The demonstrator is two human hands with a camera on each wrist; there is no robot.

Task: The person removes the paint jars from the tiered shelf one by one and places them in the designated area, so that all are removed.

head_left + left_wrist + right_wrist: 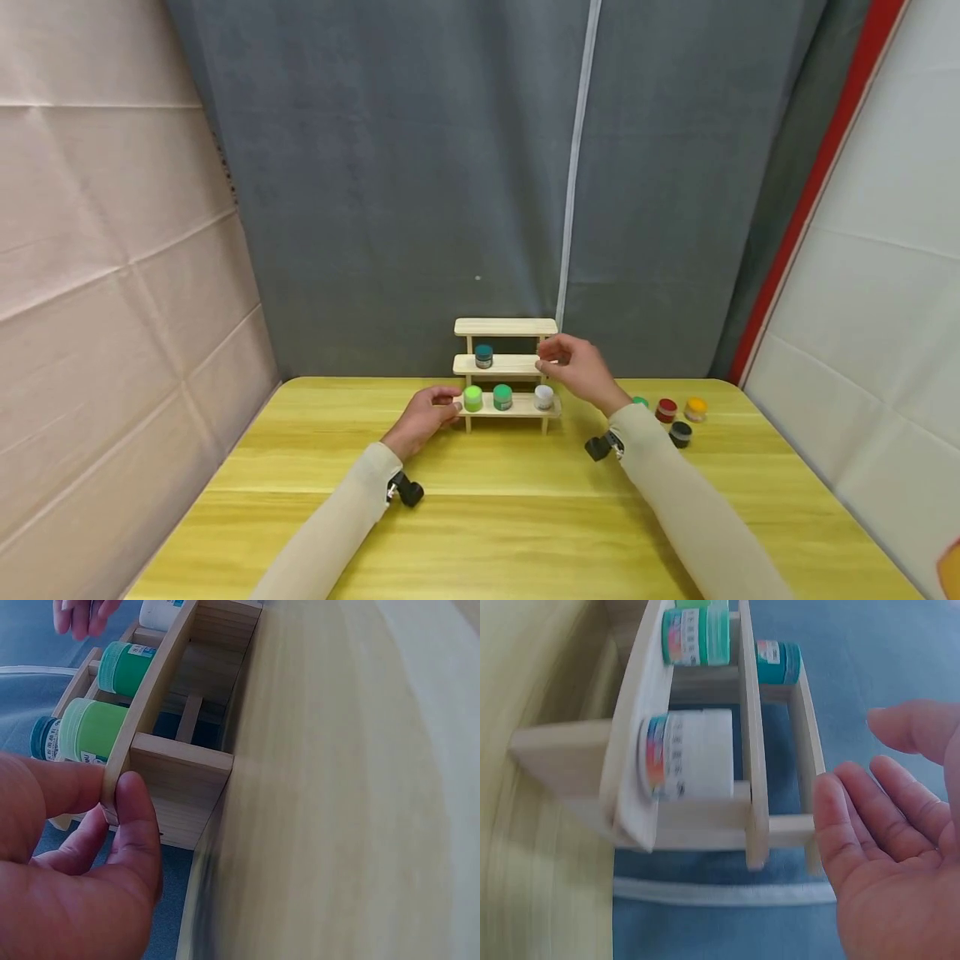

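- The left hand [422,419] pinches the left end of the wooden rack's [513,364] bottom shelf between thumb and fingers.
- The right hand [579,367] is loosely spread, thumb apart from fingers, by the rack's right end; I cannot tell whether it touches.
- The rack stands at the back of the table [495,533].
- Its bottom shelf holds a light green jar [472,398], a green jar [502,397] and a white jar [543,397]; a teal jar [483,356] sits on the middle shelf.
- Red [666,410], yellow [696,408] and black jars [680,434] stand at right.
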